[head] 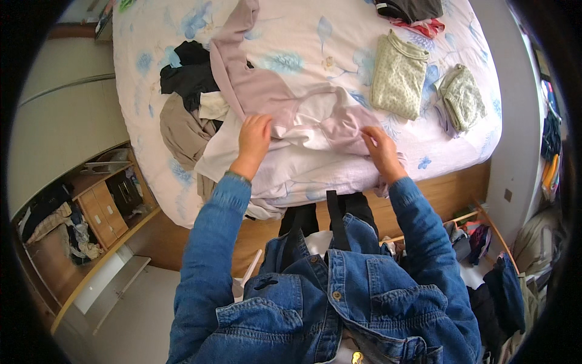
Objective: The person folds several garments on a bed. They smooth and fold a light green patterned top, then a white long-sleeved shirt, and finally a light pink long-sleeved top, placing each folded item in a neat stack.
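A pale pink and white long-sleeved top (pixel 268 91) lies spread on the bed, one sleeve stretched towards the far side. My left hand (pixel 255 141) pinches the garment's edge left of the neckline. On the other side of the neckline, my right hand (pixel 382 150) has its thumb and fingertips on the pink fabric near the shoulder. Part of the top hangs near the bed's front edge. Black clothing (pixel 188 77) and a beige-brown garment (pixel 184 129) lie crumpled beside it on the left.
To the right on the floral bedsheet (pixel 318 41) are a folded light green patterned top (pixel 400 75), a smaller folded green garment (pixel 463 98) and dark folded clothing (pixel 413 9). A wooden shelf unit (pixel 102 211) stands at left; clothes fill a wood-framed rack (pixel 495 236) at lower right.
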The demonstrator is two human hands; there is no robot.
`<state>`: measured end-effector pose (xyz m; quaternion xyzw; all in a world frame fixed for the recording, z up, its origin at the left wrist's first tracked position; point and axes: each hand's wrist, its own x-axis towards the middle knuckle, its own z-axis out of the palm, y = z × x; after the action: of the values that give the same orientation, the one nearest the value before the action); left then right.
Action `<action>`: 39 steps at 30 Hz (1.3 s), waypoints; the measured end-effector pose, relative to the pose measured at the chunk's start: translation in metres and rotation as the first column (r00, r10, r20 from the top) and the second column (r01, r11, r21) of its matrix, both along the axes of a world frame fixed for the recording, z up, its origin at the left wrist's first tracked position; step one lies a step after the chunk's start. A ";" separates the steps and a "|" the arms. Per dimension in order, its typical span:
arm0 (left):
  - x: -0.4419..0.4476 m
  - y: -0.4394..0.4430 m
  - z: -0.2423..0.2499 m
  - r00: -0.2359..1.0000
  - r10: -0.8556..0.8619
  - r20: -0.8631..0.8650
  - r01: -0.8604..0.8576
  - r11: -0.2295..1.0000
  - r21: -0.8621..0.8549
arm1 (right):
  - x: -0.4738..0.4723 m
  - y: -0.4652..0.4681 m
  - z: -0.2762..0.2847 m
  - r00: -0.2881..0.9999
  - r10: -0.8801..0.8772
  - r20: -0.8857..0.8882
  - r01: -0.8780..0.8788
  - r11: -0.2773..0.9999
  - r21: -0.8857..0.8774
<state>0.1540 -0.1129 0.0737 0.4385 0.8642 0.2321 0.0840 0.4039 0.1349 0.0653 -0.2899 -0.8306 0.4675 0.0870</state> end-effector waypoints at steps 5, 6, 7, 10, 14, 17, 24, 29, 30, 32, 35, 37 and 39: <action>-0.022 0.056 -0.032 0.972 -0.134 -0.191 0.091 0.971 -0.222 | -0.050 -0.013 -0.026 0.901 0.249 0.356 -0.229 0.968 -0.098; -0.027 0.063 -0.037 0.971 -0.125 -0.204 0.066 0.959 -0.276 | -0.053 -0.021 -0.031 0.923 0.192 0.332 -0.194 0.981 -0.027; -0.032 0.067 -0.040 0.976 -0.135 -0.172 0.081 0.954 -0.288 | -0.054 -0.030 -0.036 0.942 0.130 0.311 -0.154 0.987 0.051; -0.048 0.076 -0.048 0.975 -0.197 -0.102 0.148 0.920 -0.362 | -0.055 -0.041 -0.049 0.957 0.080 0.279 -0.136 0.973 0.186; -0.054 0.087 -0.056 0.944 -0.326 -0.045 0.263 0.830 -0.492 | -0.054 -0.048 -0.059 0.964 0.031 0.262 -0.083 0.978 0.190; -0.052 0.091 -0.060 0.956 -0.293 -0.011 0.251 0.837 -0.485 | -0.053 -0.052 -0.058 0.976 -0.087 0.202 0.064 0.991 0.119; -0.057 0.086 -0.068 0.938 -0.342 -0.055 0.277 0.838 -0.471 | -0.051 -0.055 -0.045 0.942 -0.336 0.008 0.329 0.918 -0.219; -0.056 0.086 -0.066 0.999 -0.045 0.020 0.048 0.964 -0.262 | -0.048 -0.070 -0.052 0.981 -0.095 0.171 0.089 0.995 0.039; -0.056 0.087 -0.062 0.995 0.067 0.079 -0.047 0.973 -0.224 | -0.049 -0.072 -0.057 0.986 -0.119 0.117 0.111 0.991 0.073; -0.057 0.084 -0.048 0.978 0.149 0.144 -0.138 0.987 -0.080 | -0.049 -0.071 -0.068 0.975 -0.069 0.209 0.044 0.992 0.121; -0.056 0.076 -0.022 0.957 0.229 0.180 -0.233 0.973 0.000 | -0.050 -0.070 -0.080 0.957 -0.047 0.287 0.014 0.994 0.113; -0.052 0.070 -0.006 0.962 0.220 0.160 -0.225 0.974 0.013 | -0.051 -0.069 -0.082 0.949 -0.084 0.304 0.054 0.993 0.104; -0.049 0.063 0.009 0.980 0.160 0.120 -0.163 0.986 0.017 | -0.053 -0.069 -0.080 0.934 -0.150 0.325 0.126 0.988 0.093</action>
<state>0.1054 -0.0499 0.0823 0.3534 0.8872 0.2754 0.1101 0.3512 0.0659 -0.0143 -0.4186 -0.8270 0.3752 -0.0106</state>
